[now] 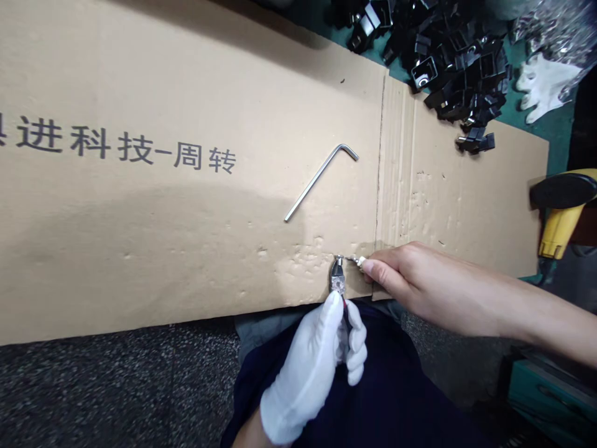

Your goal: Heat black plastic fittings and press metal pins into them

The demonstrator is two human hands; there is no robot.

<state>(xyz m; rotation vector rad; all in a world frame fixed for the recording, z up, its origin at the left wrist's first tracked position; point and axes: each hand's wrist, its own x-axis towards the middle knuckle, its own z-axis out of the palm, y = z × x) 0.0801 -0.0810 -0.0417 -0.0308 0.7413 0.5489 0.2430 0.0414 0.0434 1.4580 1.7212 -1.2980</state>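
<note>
My left hand (317, 361), in a white glove, is wrapped round the handles of a small pair of pliers (337, 283). Held in the jaws is a small shiny metal piece (339, 259), near the cardboard's front edge. My bare right hand (396, 270) comes in from the right, thumb and finger pinching a small part with a whitish end (360, 262) and a thin metal tip. That tip points at the metal piece, close to it; I cannot tell whether they touch. Beyond both hands an L-shaped hex key (317, 182) lies on the cardboard.
Brown cardboard (186, 249) with printed characters covers the work surface. At the back right is a heap of black parts (457, 62), one black part (476, 142) lying apart. Further right are a white glove (543, 87), clear plastic bags (559, 28) and a yellow-and-black tool (564, 211).
</note>
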